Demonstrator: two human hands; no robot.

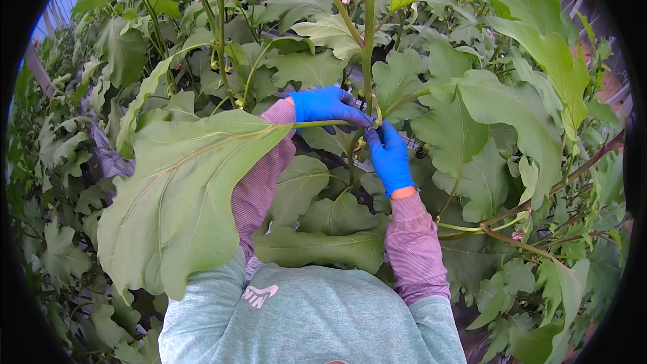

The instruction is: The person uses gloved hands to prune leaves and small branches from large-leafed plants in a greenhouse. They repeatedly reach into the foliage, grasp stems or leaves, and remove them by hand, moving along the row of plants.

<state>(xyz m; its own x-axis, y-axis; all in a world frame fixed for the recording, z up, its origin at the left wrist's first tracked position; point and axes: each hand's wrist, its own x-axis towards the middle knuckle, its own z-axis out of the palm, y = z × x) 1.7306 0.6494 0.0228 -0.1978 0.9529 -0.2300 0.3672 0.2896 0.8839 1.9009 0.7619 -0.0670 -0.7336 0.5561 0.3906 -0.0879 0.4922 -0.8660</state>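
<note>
My left hand, in a blue glove, reaches in from the left to a joint on the thick green main stem of what looks like an eggplant plant. My right hand, gloved the same way, comes up from below right. The fingertips of both hands meet around a small pale green stalk beside the main stem. A large lobed leaf spreads over my left forearm. Its leaf stalk crosses in front of my left hand to the fingertips. The exact pinch points are partly hidden by my fingers.
Dense foliage surrounds my arms, with broad leaves to the right and more low leaves beneath my hands. A brownish branch slants across the right side. Plastic sheeting shows through at left.
</note>
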